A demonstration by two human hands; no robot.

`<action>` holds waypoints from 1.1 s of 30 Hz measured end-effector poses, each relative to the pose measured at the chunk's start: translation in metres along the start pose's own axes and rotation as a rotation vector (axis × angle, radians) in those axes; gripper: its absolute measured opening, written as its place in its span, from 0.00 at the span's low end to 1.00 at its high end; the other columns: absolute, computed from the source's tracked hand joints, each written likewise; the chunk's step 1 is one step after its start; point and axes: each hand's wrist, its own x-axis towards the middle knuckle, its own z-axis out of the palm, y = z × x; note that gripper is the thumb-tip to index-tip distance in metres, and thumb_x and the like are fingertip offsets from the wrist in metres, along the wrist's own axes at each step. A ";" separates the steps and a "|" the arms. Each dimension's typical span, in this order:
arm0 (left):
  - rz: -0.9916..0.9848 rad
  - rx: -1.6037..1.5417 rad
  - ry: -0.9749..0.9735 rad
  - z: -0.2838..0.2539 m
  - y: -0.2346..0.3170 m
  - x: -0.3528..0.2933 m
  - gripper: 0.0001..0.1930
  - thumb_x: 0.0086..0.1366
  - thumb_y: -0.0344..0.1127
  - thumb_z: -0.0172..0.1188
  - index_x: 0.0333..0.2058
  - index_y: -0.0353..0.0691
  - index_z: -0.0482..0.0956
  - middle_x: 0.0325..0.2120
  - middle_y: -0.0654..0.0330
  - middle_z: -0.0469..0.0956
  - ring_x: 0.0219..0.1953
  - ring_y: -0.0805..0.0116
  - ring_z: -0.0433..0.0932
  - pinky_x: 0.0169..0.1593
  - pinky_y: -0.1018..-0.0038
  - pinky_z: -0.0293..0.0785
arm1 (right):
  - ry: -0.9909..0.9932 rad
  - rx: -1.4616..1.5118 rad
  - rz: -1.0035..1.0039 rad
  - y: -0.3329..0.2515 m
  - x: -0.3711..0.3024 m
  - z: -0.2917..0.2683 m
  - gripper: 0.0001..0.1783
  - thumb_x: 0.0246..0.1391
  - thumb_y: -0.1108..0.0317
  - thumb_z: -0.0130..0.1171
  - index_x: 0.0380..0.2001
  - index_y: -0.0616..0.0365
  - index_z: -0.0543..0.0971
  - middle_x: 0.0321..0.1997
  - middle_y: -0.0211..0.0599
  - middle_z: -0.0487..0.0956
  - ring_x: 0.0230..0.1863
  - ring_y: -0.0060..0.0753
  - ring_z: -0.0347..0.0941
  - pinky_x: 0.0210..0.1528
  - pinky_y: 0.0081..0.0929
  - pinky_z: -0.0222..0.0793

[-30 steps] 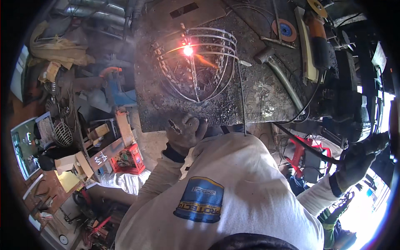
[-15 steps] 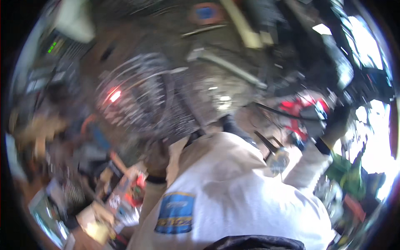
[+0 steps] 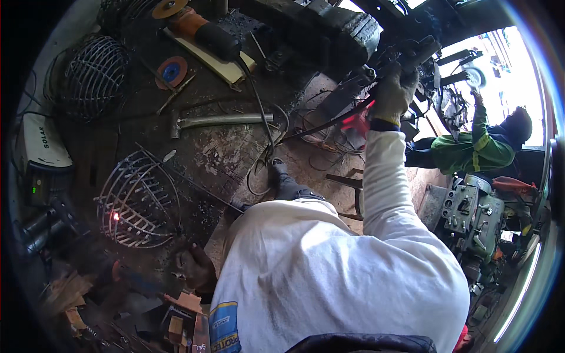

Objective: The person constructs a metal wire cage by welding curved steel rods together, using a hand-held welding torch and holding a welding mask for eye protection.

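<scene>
My right hand (image 3: 394, 94), in a pale work glove, reaches up to the far right among dark metal parts. Its fingers are closed around something dark that I cannot make out. A black cable (image 3: 347, 115) runs beside that hand. My left hand (image 3: 197, 267) is low at the left, in shadow next to the rim of a round basket of bent metal rods (image 3: 138, 203). How its fingers are set is too dark to tell. One spot on the basket glows red.
A hammer (image 3: 226, 120), an angle grinder (image 3: 206, 34) and a grinding disc (image 3: 171, 72) lie on the dark bench. Another rod basket (image 3: 94, 73) and a white-topped machine (image 3: 44, 147) stand left. At right, a person in green (image 3: 477, 147) works near a lathe-like machine (image 3: 471, 212).
My view has swung round and is sharper. My right arm now stretches farther up and away, toward the dark metal parts. The basket's glowing spot is smaller.
</scene>
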 end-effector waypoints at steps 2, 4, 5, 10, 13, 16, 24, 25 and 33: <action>0.016 0.014 -0.005 -0.002 -0.002 0.000 0.09 0.68 0.32 0.60 0.31 0.31 0.79 0.28 0.46 0.77 0.34 0.48 0.75 0.38 0.57 0.72 | 0.016 -0.126 -0.051 -0.003 -0.004 0.011 0.24 0.61 0.64 0.60 0.58 0.61 0.72 0.46 0.43 0.81 0.44 0.38 0.78 0.50 0.36 0.71; 0.017 0.042 -0.014 -0.004 -0.006 -0.002 0.09 0.68 0.32 0.60 0.32 0.31 0.80 0.29 0.46 0.78 0.34 0.48 0.77 0.39 0.58 0.73 | -0.020 -0.166 -0.091 -0.015 -0.014 0.021 0.26 0.61 0.62 0.59 0.61 0.58 0.71 0.48 0.46 0.82 0.47 0.42 0.79 0.52 0.38 0.71; 0.018 0.117 -0.028 -0.010 -0.006 -0.011 0.09 0.67 0.32 0.61 0.33 0.31 0.81 0.30 0.46 0.79 0.35 0.48 0.78 0.40 0.58 0.74 | -0.074 -0.178 -0.111 -0.007 -0.020 0.039 0.25 0.61 0.61 0.58 0.60 0.58 0.72 0.48 0.46 0.82 0.47 0.43 0.79 0.52 0.38 0.72; 0.229 0.299 0.090 0.002 -0.023 -0.026 0.11 0.61 0.38 0.68 0.34 0.36 0.82 0.31 0.53 0.81 0.40 0.53 0.82 0.43 0.62 0.78 | -0.298 -0.955 -0.559 0.085 0.063 0.006 0.25 0.61 0.55 0.55 0.55 0.60 0.77 0.51 0.48 0.82 0.48 0.45 0.80 0.50 0.38 0.75; 0.049 0.136 0.121 -0.011 -0.006 -0.001 0.08 0.60 0.37 0.68 0.29 0.39 0.81 0.28 0.55 0.80 0.35 0.54 0.81 0.38 0.63 0.77 | -0.255 -0.630 -0.178 0.062 0.034 0.011 0.29 0.61 0.45 0.53 0.46 0.61 0.83 0.46 0.50 0.84 0.49 0.50 0.81 0.51 0.40 0.76; -0.052 0.013 0.022 -0.017 -0.010 -0.004 0.10 0.55 0.40 0.70 0.23 0.46 0.78 0.23 0.59 0.75 0.26 0.57 0.76 0.29 0.62 0.73 | -0.179 -0.746 -0.135 0.006 0.001 0.020 0.34 0.60 0.40 0.53 0.48 0.63 0.83 0.47 0.53 0.84 0.52 0.54 0.79 0.54 0.44 0.73; -0.030 -0.120 -0.010 -0.028 -0.005 0.012 0.10 0.56 0.37 0.68 0.21 0.43 0.78 0.22 0.56 0.77 0.25 0.54 0.77 0.29 0.61 0.73 | -0.370 -0.656 -0.012 0.009 0.019 0.010 0.32 0.60 0.45 0.58 0.51 0.67 0.81 0.49 0.51 0.84 0.50 0.47 0.81 0.51 0.40 0.73; -0.029 -0.123 -0.015 -0.027 -0.006 0.011 0.10 0.56 0.37 0.68 0.21 0.43 0.78 0.22 0.56 0.77 0.25 0.54 0.77 0.29 0.61 0.73 | -0.345 -0.643 -0.008 0.010 0.017 0.011 0.32 0.59 0.46 0.60 0.51 0.67 0.81 0.48 0.50 0.84 0.49 0.45 0.81 0.50 0.40 0.73; 0.001 -0.118 -0.029 -0.033 -0.004 0.015 0.10 0.57 0.40 0.69 0.22 0.43 0.79 0.25 0.57 0.79 0.27 0.54 0.79 0.30 0.61 0.75 | -0.410 -0.578 -0.105 0.046 0.013 -0.001 0.32 0.58 0.49 0.65 0.55 0.65 0.77 0.54 0.48 0.82 0.56 0.43 0.77 0.57 0.37 0.69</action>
